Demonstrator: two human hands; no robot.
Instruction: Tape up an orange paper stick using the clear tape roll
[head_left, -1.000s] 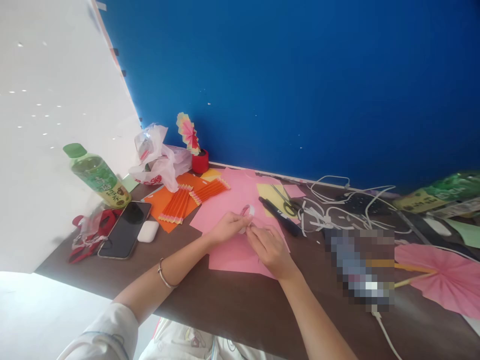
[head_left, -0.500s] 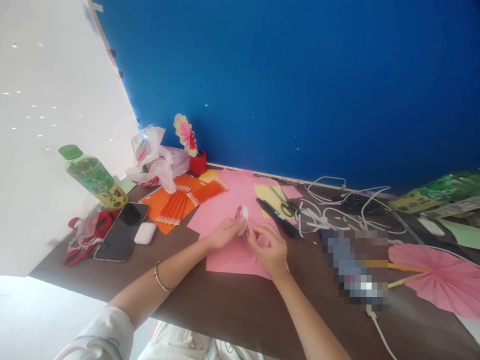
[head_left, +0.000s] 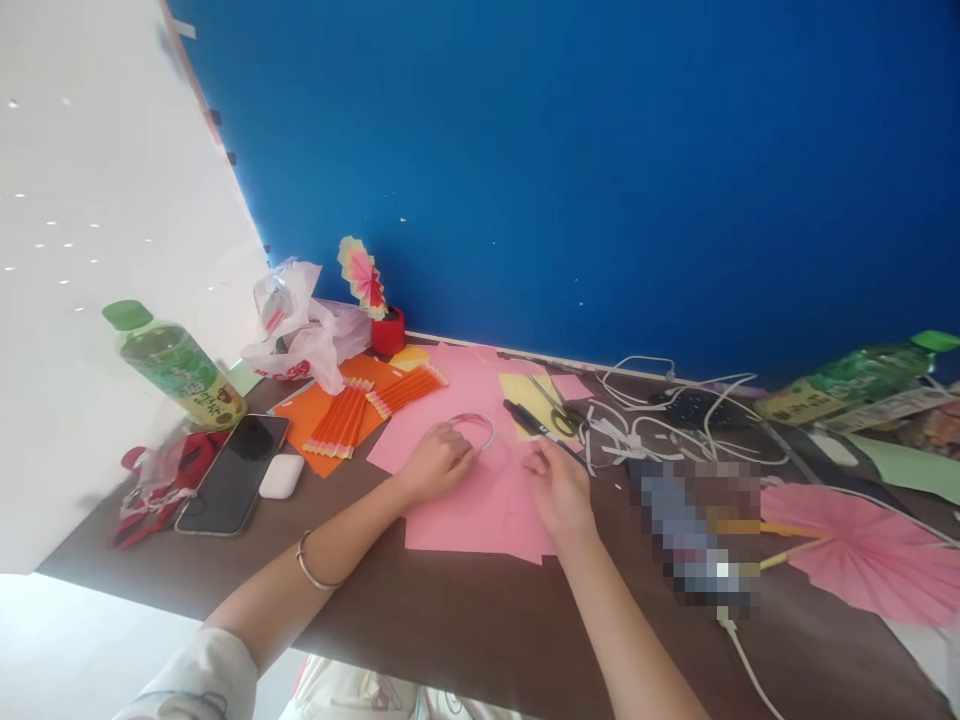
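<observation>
The left hand [head_left: 437,463] is lying palm down, with its bent fingers covering the near left part of the tape ring [head_left: 492,433]; I cannot tell how tightly it is gripping. The right hand [head_left: 559,488] is hanging just to the right, its fingers curling in and making a narrow shape, and I cannot tell if it is holding anything. The ring is sitting over the middle of the big pink paper [head_left: 457,525]. Its hole seems to be facing up, and being round, it is having no long side. Pink paper is showing between the hands and in front of them, down to its near edge. Past that, brown tabletop [head_left: 412,620] is reaching to its own edge. On the left, more brown is showing between the arm and the phone [head_left: 232,475]. Behind the left hand, folded orange strips [head_left: 341,425] are lying close. On the right, a black pen [head_left: 534,420] is slanting near the fingers, scissors [head_left: 564,420] are lying beyond it, and a blue wall [head_left: 525,200] is standing behind everything.
</observation>
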